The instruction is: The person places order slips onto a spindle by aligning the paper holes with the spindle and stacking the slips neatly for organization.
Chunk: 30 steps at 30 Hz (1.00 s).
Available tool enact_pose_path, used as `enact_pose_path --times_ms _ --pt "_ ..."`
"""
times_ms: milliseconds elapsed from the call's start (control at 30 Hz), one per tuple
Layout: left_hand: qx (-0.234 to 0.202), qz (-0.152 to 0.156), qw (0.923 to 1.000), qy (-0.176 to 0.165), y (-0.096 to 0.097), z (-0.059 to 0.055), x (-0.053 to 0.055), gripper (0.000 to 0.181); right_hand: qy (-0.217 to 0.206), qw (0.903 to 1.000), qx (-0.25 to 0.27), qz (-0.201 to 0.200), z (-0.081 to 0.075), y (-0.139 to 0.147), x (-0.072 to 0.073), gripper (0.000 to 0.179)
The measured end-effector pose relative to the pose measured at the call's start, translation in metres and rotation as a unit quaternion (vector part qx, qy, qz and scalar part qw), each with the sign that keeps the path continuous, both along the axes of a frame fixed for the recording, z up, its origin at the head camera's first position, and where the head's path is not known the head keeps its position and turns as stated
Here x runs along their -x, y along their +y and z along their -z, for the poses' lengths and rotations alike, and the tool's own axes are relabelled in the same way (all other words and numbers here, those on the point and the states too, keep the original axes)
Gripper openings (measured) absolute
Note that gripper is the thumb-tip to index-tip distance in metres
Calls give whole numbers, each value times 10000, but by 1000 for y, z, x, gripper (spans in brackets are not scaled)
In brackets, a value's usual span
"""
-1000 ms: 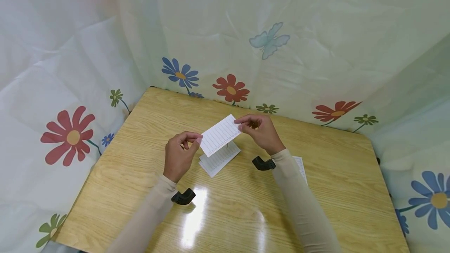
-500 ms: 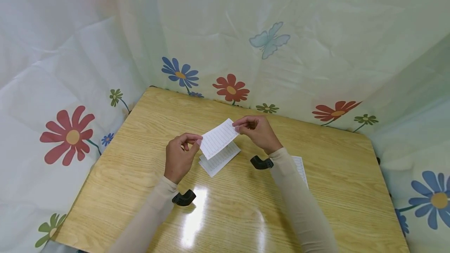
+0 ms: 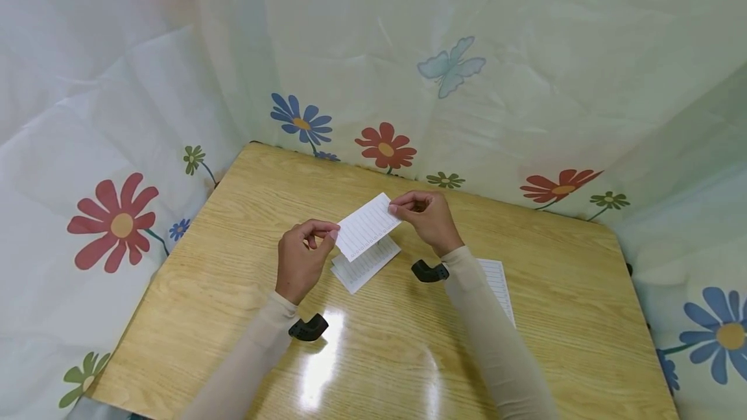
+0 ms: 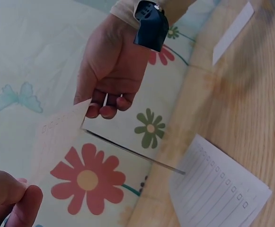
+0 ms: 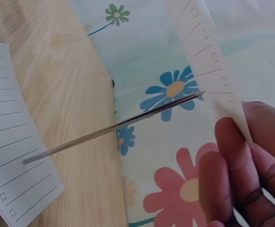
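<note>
In the head view, a white lined sheet (image 3: 367, 227) is held up in the air over a wooden table (image 3: 204, 290). Its left end is pinched between the thumb and fingers of the left hand (image 3: 301, 263), and its right end is pinched the same way by the right hand (image 3: 430, 220). A row of little boxes is printed along its near edge. Under it, a small pile of lined papers (image 3: 366, 268) is partly covered. More lined paper (image 3: 496, 284) on the table is partly hidden by the right sleeve (image 3: 490, 336). Behind the table, a pale cloth (image 3: 350, 31) is decorated with flowers and a butterfly.

In the left wrist view, a thin rod (image 4: 132, 151) is seen between the pile and the raised sheet. The sheet is gripped at both ends, and the left hand is partly cut off by the corner of the view.

In the right wrist view, the rod's pointed tip is seen close to the row of boxes; whether the sheet is touched by it cannot be told. The sheet's corner is clamped in the right hand's fingers
</note>
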<state>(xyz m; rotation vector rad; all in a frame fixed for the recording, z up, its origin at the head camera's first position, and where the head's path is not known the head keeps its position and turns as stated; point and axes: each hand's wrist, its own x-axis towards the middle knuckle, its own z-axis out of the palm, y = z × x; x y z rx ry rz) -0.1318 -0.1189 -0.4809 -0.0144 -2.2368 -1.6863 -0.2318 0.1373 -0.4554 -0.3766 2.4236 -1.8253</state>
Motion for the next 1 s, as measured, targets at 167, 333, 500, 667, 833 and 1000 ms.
enact_pose_path --times_ms 167,333,500,667,833,1000 --pt "7 26 10000 34 2 -3 -1 9 203 9997 147 10 3 3 -2 16" --pt "29 9 10000 -40 3 -1 0 9 273 9995 121 52 9 5 -2 14" --pt "56 -9 9999 -105 3 3 2 9 268 9996 44 87 14 5 -2 14" --pt "54 -60 10000 -12 2 4 2 8 372 9992 85 102 12 2 0 14" --pt "-10 -90 9999 -84 1 6 3 8 297 9994 25 154 15 0 3 14" --pt "-39 -107 9997 -236 0 11 4 8 246 9995 -27 185 20 -2 2 13"
